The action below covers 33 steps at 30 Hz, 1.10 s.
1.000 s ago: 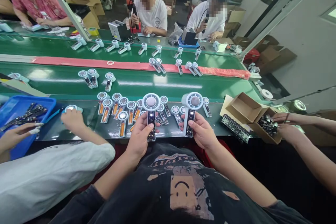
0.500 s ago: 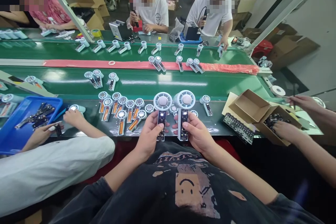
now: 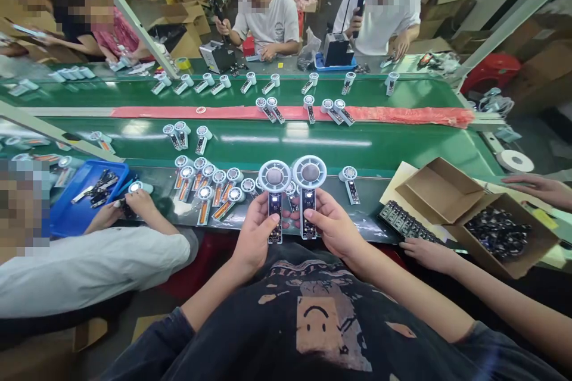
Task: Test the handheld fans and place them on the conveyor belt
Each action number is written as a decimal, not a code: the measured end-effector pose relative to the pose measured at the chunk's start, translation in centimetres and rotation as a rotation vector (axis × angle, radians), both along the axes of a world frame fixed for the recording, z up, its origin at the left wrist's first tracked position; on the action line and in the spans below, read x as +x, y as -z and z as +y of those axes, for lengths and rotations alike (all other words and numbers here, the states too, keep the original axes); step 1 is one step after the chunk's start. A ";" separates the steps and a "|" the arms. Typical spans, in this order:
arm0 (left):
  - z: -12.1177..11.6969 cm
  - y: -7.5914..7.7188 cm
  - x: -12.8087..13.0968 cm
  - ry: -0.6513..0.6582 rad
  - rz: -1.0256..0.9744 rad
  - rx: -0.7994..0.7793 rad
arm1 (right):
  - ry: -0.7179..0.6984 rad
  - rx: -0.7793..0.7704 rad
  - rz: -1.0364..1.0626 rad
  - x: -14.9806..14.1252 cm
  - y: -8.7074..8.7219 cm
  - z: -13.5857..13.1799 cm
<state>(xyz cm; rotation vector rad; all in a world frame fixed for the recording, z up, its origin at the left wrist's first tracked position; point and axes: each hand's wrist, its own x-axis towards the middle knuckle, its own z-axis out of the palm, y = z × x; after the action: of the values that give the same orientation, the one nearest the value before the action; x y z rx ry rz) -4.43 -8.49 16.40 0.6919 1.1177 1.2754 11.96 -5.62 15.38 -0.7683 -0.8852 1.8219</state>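
My left hand (image 3: 255, 227) is closed on the handle of a pale blue handheld fan (image 3: 274, 176), its thumb on the black circuit board in the handle. A second handheld fan (image 3: 309, 172) is gripped in my right hand (image 3: 334, 224), thumb likewise on the board. Both fans stand upright side by side, round heads up and close together, with a small light spot on each board. Behind and left of them lie several more fans (image 3: 204, 193), many with an orange part in the open handle. One fan with a board (image 3: 350, 174) lies to the right.
Beyond the bench runs a green conveyor belt (image 3: 250, 152) with fans, divided by a red strip (image 3: 179, 112). At right are a carton of dark parts (image 3: 447, 190), circuit boards (image 3: 404, 221) and a co-worker's hand (image 3: 426, 255). A blue tray (image 3: 67, 217) and another co-worker sit left.
Both fans stay in my hands; their hubs look darker. The right co-worker's hand has left the carton for the boards' edge. Across the belt, a hand has come off a fan.
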 end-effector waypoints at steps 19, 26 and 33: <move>-2.1 -0.4 3.7 -0.235 -0.004 0.020 | -0.225 -0.016 0.054 2.6 0.0 1.4; -2.5 0.5 3.5 -0.259 0.024 0.000 | -0.253 -0.023 0.029 2.6 0.3 1.6; -1.7 0.7 2.3 -0.219 -0.040 0.030 | -0.209 -0.046 0.036 1.6 -0.3 1.6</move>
<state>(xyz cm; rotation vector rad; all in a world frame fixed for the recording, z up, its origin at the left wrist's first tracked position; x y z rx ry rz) -2.09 -10.18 15.72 0.5754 1.1675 1.4877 13.60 -4.05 15.69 -0.6901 -0.9317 2.0389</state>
